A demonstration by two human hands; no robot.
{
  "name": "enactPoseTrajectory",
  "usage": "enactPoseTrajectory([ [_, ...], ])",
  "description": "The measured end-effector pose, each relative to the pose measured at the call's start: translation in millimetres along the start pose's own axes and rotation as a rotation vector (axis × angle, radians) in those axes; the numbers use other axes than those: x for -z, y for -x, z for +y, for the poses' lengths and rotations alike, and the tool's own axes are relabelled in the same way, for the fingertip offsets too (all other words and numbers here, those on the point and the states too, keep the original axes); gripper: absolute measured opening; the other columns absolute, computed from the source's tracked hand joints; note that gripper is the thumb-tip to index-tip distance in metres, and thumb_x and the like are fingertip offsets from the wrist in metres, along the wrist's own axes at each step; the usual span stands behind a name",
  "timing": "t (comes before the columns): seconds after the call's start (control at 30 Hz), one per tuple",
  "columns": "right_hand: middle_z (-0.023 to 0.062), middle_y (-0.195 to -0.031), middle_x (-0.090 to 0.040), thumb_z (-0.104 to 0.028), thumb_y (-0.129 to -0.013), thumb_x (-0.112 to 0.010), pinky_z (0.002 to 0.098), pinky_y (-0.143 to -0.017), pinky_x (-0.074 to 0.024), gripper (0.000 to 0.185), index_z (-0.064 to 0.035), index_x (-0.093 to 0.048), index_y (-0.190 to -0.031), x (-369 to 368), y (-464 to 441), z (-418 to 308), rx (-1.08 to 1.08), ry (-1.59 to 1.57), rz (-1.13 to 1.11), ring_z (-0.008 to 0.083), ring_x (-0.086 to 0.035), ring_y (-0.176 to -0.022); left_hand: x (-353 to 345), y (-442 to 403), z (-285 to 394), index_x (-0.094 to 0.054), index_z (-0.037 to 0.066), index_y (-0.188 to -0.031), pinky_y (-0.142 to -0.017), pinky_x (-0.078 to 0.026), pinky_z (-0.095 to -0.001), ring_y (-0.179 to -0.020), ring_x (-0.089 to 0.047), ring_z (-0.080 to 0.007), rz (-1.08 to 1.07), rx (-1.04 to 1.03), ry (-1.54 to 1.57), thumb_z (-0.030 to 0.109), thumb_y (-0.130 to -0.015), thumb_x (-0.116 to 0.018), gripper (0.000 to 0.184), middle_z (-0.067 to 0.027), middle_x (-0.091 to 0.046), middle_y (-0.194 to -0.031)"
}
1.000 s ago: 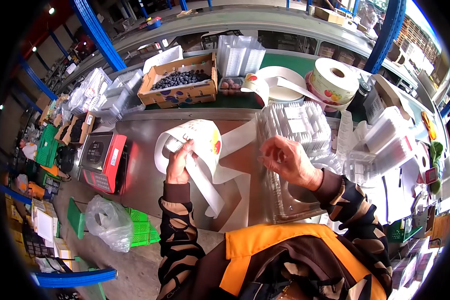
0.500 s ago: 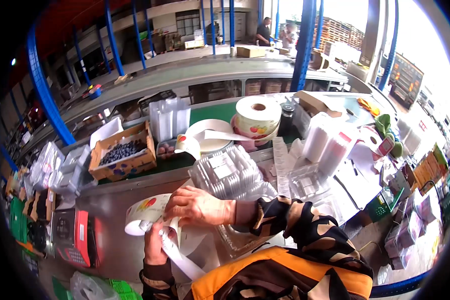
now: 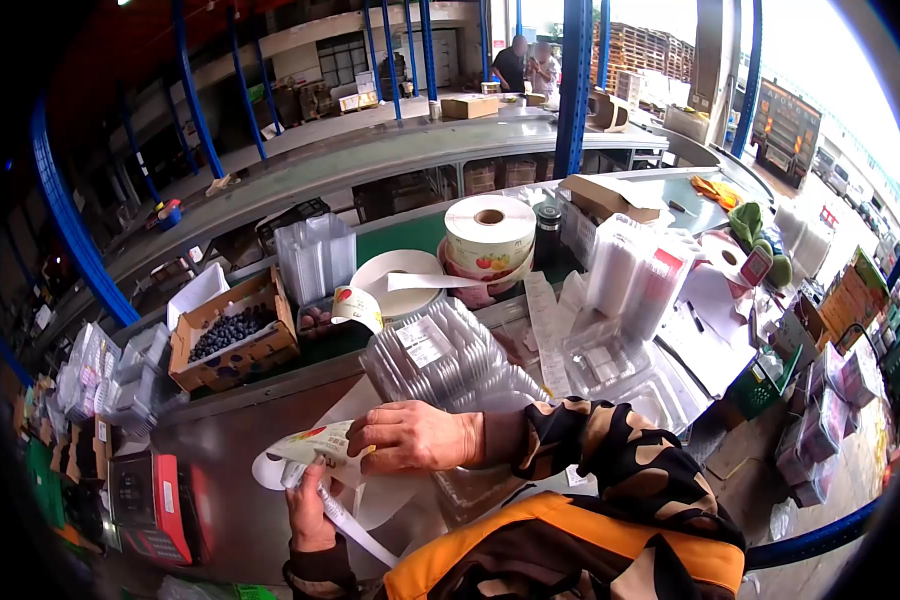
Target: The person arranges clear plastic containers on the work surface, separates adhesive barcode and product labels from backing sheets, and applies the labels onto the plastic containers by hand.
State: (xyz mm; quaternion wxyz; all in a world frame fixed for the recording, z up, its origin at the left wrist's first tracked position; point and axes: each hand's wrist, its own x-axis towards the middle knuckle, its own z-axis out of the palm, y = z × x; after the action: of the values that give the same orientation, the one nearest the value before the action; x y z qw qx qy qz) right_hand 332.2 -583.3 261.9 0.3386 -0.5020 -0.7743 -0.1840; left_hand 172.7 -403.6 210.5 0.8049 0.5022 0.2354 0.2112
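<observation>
Below the weighing scale (image 3: 155, 508), a plastic bag (image 3: 185, 589) gets cut off. Right of the scale, I can't read the tiny print on the label strip (image 3: 315, 447).

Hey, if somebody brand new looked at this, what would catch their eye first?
Probably the hands at lower middle: the left hand grips a curled label strip, with the right hand's fingers at its right side. Next might come the red scale at lower left and the open carton of dark berries behind it. The big label roll also stands out beyond the stacked clear containers.
</observation>
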Motion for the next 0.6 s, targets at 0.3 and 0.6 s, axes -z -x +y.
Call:
enactPoseTrajectory([
  [0.3, 0.0007, -0.078, -0.068, -0.001, -0.083, -0.074, 0.0211, -0.061, -0.0526, 0.013, -0.0005, -0.062, -0.089, 128.7, 57.9, 10.7, -0.973, -0.245, 0.576, 0.0042, -0.062, -0.071, 251.0, -115.7, -88.1, -0.055, 0.004, -0.097, -0.061, -0.045, -0.0334, -0.072, -0.060, -0.0159, 0.306, -0.163, -1.116, 0.019, -0.089, -0.066, 0.020, -0.0043, -0.064, -0.087],
  [0.6, 0.0000, -0.081, -0.068, -0.008, -0.081, -0.079, 0.0171, -0.058, -0.0512, 0.023, -0.0071, -0.062, -0.096, 103.3, 163.8, -19.6, -1.512, -0.743, 0.368, 0.0042, -0.062, -0.069, 100.8, -18.3, 5.0, -0.049, 0.004, -0.101, -0.065, -0.041, -0.0240, -0.073, -0.048, -0.0085, 0.077, -0.569, -0.661, 0.003, -0.095, -0.054, 0.008, -0.0008, -0.049, -0.086],
])
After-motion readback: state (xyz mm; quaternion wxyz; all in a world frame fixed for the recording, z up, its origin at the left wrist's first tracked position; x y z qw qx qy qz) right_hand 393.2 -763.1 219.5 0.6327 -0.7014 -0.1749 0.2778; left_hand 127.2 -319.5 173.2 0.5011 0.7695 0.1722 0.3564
